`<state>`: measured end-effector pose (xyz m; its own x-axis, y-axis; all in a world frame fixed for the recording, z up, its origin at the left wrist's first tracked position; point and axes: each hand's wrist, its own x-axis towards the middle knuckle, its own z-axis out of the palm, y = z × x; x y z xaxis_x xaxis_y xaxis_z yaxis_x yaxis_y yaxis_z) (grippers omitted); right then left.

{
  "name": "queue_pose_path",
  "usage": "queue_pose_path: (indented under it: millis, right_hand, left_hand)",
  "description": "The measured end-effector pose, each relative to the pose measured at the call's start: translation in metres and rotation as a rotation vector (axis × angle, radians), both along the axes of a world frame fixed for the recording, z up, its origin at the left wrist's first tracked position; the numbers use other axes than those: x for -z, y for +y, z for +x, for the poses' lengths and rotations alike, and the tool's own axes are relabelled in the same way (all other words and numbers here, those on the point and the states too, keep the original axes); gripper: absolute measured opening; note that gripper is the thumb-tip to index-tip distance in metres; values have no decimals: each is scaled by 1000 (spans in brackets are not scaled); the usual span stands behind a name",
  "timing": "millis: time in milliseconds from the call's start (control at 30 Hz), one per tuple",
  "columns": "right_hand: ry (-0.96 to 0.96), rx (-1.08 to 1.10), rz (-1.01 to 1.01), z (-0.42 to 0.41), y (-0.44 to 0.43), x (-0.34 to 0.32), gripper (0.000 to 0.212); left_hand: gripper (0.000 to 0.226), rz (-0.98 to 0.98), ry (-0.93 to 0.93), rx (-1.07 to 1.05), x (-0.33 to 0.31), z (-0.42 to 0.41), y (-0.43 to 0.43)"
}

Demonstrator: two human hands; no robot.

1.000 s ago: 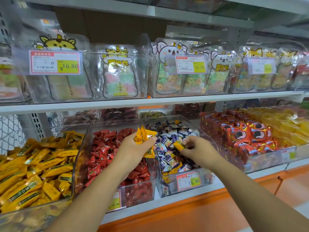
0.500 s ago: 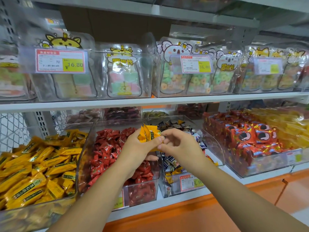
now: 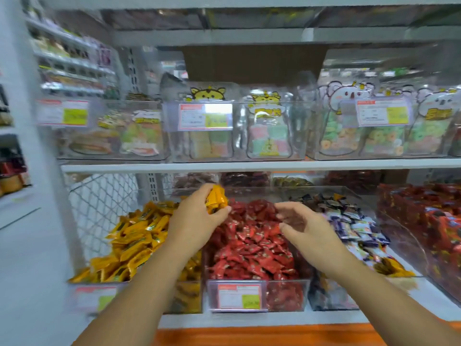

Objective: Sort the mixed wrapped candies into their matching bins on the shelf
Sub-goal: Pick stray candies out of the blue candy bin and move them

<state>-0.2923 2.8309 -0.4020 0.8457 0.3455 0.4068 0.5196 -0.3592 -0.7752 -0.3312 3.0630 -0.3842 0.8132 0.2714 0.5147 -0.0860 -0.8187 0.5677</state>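
Shop shelf (image 3: 174,168), yellow candies (image 3: 216,199) pinched at top of left hand (image 3: 197,222), right hand (image 3: 308,229) loose, seemingly empty.

The left hand (image 3: 197,217) grips a bunch of yellow candies (image 3: 216,200) above the divide between the yellow-candy bin (image 3: 189,293) and the red-candy bin (image 3: 287,293). The right hand (image 3: 305,227) hovers over the red-candy bin, fingers loosely curled and holding nothing. The mixed bin (image 3: 326,295) stands just beside it on the right. All three sit along the front edge of the shelf (image 3: 249,318).
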Motion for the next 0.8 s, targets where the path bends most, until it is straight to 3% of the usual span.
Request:
queue_pose_path:
  millis: [133,367,500,633,800]
  right_hand:
    - [-51,40,-137,8,13,1,33]
    - [-143,174,-46,-9,5,-9,30]
    - [-88,278,-45,-25,-16,9,27]
    - [-29,408,-3,-33,-42,10,32]
    - [98,492,-176,-40,-73,13,38]
  left_hand:
    - [59,-35,41,-182,18,-1,53]
    - [82,-99,119,-131,33,-7,67]
    - [82,61,111,-127,27,-3,43]
    - [74,236,-35,-2,24,1,8]
    - [61,199,-81,239,23,6,-47]
